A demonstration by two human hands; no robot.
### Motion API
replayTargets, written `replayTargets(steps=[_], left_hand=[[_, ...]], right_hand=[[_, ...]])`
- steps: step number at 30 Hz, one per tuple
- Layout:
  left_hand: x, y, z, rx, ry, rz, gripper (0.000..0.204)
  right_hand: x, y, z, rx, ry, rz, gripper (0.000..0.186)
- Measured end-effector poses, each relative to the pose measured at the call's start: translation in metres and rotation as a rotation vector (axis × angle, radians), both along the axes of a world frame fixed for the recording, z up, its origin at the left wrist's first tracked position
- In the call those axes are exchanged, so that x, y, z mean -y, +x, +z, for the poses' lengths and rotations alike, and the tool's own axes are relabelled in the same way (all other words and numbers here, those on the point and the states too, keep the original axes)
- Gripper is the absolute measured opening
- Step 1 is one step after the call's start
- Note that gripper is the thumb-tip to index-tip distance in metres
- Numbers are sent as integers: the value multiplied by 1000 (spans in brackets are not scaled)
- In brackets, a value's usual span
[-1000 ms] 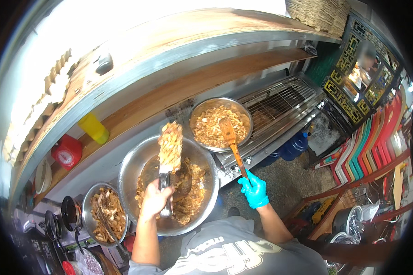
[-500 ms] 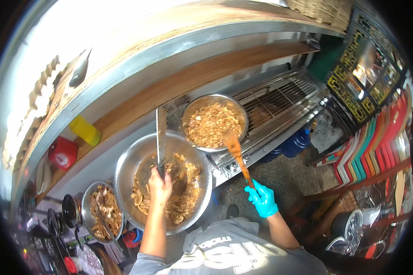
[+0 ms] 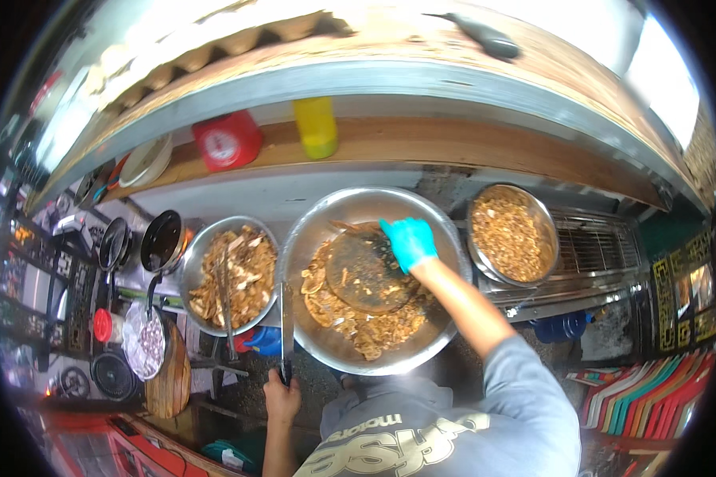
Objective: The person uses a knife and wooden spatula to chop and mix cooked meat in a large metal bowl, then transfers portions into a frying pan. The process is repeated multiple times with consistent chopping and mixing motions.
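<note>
My left hand (image 3: 282, 391) grips a large knife (image 3: 286, 318), its blade upright beside the big steel bowl (image 3: 294, 306). My right hand (image 3: 406, 242), in a teal glove, is inside that bowl with its fingers closed on the wooden spatula (image 3: 350, 226), which is partly hidden. Beneath that hand lies a dark round board (image 3: 362, 274) with food bits on it, surrounded by browned chopped food (image 3: 366, 338). A steel bowl of larger pieces (image 3: 250, 294), with a long metal utensil across it, sits at the left. A bowl of finely chopped food (image 3: 509, 230) sits at the right.
A wire grill rack (image 3: 597, 246) is at the right, two black pans (image 3: 163, 242) at the left. The shelves above hold a red scale (image 3: 227, 143), a yellow container (image 3: 314, 127) and egg trays (image 3: 183, 60). Colored stools (image 3: 644, 389) are stacked at lower right.
The view has turned. My right hand and spatula have moved from near the smaller right bowl into the big bowl. My left hand and knife have moved from over that bowl toward its near left edge.
</note>
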State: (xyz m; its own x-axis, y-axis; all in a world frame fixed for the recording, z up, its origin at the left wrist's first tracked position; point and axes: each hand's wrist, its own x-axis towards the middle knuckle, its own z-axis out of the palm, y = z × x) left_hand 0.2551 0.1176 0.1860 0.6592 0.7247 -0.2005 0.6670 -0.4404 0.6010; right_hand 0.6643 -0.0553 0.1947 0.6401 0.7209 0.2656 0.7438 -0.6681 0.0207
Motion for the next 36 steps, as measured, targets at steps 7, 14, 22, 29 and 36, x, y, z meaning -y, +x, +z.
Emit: replayTargets(steps=[7, 14, 22, 29, 36], left_hand=[[-9, -52, 5, 144, 3, 91, 32], [-66, -38, 8, 195, -122, -56, 36], [-149, 164, -21, 308, 189, -667, 34], [-87, 329, -125, 78, 411, -825, 37], [-106, 261, -114, -138, 364, -1086, 41]], right_hand=[[-78, 100, -55, -85, -531, 152, 45], [58, 19, -100, -461, -561, -516, 81], [95, -125, -89, -852, -454, -691, 44], [103, -212, -31, -993, -426, -679, 32], [177, -305, 61, -941, 145, -877, 60]])
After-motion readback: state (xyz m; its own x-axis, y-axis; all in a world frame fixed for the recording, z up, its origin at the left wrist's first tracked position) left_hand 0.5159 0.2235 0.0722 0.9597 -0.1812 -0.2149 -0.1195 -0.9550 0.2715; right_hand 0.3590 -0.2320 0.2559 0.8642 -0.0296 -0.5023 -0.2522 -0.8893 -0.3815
